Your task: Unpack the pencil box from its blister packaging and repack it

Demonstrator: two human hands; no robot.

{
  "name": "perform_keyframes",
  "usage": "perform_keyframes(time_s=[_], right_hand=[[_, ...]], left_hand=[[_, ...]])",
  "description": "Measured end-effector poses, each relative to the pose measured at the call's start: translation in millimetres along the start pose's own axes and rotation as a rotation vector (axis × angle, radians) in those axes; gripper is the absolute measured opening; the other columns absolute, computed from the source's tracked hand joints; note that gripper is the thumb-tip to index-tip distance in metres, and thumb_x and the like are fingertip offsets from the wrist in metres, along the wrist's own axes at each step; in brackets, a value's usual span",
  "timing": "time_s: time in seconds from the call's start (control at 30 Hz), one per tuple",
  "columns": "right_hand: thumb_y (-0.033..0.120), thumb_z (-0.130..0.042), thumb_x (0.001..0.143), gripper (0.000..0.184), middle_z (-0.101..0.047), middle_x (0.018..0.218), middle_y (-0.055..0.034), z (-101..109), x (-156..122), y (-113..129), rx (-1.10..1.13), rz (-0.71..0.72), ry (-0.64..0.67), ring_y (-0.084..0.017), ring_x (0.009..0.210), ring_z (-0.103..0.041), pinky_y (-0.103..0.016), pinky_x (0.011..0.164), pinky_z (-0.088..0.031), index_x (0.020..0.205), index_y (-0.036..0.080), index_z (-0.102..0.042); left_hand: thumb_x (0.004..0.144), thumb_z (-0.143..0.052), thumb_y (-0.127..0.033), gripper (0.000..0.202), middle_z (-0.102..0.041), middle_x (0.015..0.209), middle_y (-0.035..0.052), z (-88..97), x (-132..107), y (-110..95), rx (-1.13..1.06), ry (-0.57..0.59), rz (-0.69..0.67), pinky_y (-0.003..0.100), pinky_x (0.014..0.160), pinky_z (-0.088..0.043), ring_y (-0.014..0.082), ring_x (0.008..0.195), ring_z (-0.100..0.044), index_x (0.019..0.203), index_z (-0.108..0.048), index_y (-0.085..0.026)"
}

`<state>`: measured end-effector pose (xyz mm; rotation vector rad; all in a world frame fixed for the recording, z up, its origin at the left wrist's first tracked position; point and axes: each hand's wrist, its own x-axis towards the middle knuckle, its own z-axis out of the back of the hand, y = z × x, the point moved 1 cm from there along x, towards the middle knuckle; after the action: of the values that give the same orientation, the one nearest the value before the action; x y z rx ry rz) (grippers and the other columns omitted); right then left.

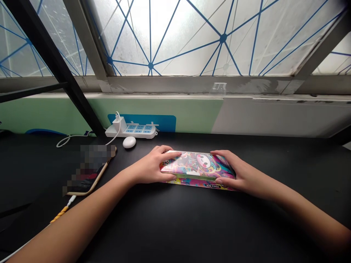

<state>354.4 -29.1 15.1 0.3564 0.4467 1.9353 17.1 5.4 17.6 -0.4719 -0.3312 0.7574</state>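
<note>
A colourful pencil box (197,164) with a pink cartoon face on its lid lies lengthwise on the black table (175,226). Its lower front edge carries the printed words "PENCIL BOX". My left hand (155,164) grips the left end, fingers over the top and thumb along the front. At the opposite end, my right hand (236,171) holds the box the same way, thumb at the front edge. A greenish strip shows between the lid and the pink lower part. Whatever is inside the box is hidden.
On the left lies a phone (94,179), partly blurred, with a cable (61,212) plugged in. A white power strip (139,130) with a charger (119,124) sits against the wall, near a small white rounded case (129,142). A black frame bar (57,69) slants across the upper left.
</note>
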Motion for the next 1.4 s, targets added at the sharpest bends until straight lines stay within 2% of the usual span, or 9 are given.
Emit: perform_keyframes(time_s=[0.1,0.23,0.7,0.8,0.93,1.03,1.13,1.27,1.4], right_hand=[[0.066,-0.072,0.081,0.085,-0.051,0.151,-0.0147,-3,1,-3,0.030,-0.020,0.012,-0.037,0.131,-0.057,-0.049,0.104,-0.053,0.150,0.027,-0.041],[0.063,-0.074,0.080,0.082,-0.053,0.149,-0.0138,-5,2,-4,0.052,0.007,-0.024,-0.036,0.132,-0.056,-0.048,0.106,-0.052,0.148,0.027,-0.044],[0.060,-0.078,0.079,0.080,-0.056,0.143,-0.0135,-14,2,-10,0.082,0.075,-0.064,-0.034,0.127,-0.059,-0.046,0.103,-0.054,0.145,0.028,-0.046],[0.059,-0.078,0.080,0.079,-0.057,0.141,-0.0131,-16,2,-11,0.057,0.110,-0.088,-0.034,0.126,-0.059,-0.047,0.101,-0.055,0.146,0.030,-0.045],[0.064,-0.073,0.083,0.078,-0.055,0.144,-0.0135,-6,3,-19,0.006,0.181,-0.172,-0.037,0.133,-0.054,-0.055,0.108,-0.048,0.147,0.032,-0.045],[0.066,-0.063,0.089,0.071,-0.055,0.146,-0.0147,10,2,-28,0.011,0.078,-0.306,-0.040,0.134,-0.052,-0.059,0.109,-0.046,0.147,0.030,-0.046],[0.066,-0.070,0.084,0.075,-0.062,0.139,-0.0128,23,0,-34,0.129,-0.102,-0.299,-0.038,0.126,-0.061,-0.052,0.101,-0.055,0.145,0.030,-0.046],[0.060,-0.082,0.076,0.073,-0.071,0.123,-0.0109,25,0,-29,0.380,-0.137,-0.281,-0.034,0.113,-0.069,-0.043,0.091,-0.062,0.133,0.027,-0.050],[0.059,-0.088,0.069,0.072,-0.072,0.115,-0.0117,22,1,-23,0.427,-0.119,-0.348,-0.034,0.108,-0.071,-0.043,0.087,-0.064,0.123,0.025,-0.055]], left_hand=[[0.089,-0.073,-0.041,0.066,-0.045,0.157,0.0135,-3.8,-1,-8,0.166,-0.018,-0.078,0.053,0.120,-0.035,0.0357,0.144,-0.040,0.151,-0.054,-0.031],[0.093,-0.068,-0.037,0.060,-0.043,0.159,0.0164,-6.9,-2,-16,0.311,-0.020,-0.153,0.058,0.116,-0.037,0.0383,0.144,-0.041,0.150,-0.054,-0.034],[0.091,-0.069,-0.041,0.071,-0.050,0.149,0.0163,-5.2,0,-17,0.291,-0.029,-0.121,0.050,0.113,-0.043,0.0339,0.134,-0.046,0.154,-0.043,-0.022],[0.089,-0.072,-0.040,0.069,-0.053,0.144,0.0165,-6.4,0,-15,0.285,-0.075,-0.149,0.049,0.110,-0.044,0.0330,0.130,-0.049,0.151,-0.046,-0.022],[0.089,-0.072,-0.034,0.065,-0.051,0.141,0.0186,-11.0,1,-15,0.405,-0.213,-0.230,0.055,0.106,-0.044,0.0360,0.128,-0.048,0.148,-0.049,-0.022],[0.087,-0.070,-0.024,0.068,-0.048,0.141,0.0181,-13.6,2,-18,0.545,-0.325,-0.297,0.057,0.105,-0.042,0.0376,0.127,-0.047,0.151,-0.048,-0.025],[0.086,-0.071,-0.020,0.069,-0.047,0.139,0.0175,-14.6,1,-21,0.641,-0.414,-0.317,0.059,0.107,-0.038,0.0386,0.128,-0.045,0.151,-0.049,-0.027],[0.088,-0.072,-0.028,0.066,-0.049,0.137,0.0181,-14.5,0,-23,0.664,-0.435,-0.320,0.058,0.109,-0.037,0.0388,0.127,-0.046,0.150,-0.050,-0.025],[0.092,-0.069,-0.046,0.067,-0.053,0.139,0.0180,-8.6,-1,-25,0.612,-0.431,-0.281,0.059,0.113,-0.032,0.0383,0.128,-0.048,0.151,-0.047,-0.022]])
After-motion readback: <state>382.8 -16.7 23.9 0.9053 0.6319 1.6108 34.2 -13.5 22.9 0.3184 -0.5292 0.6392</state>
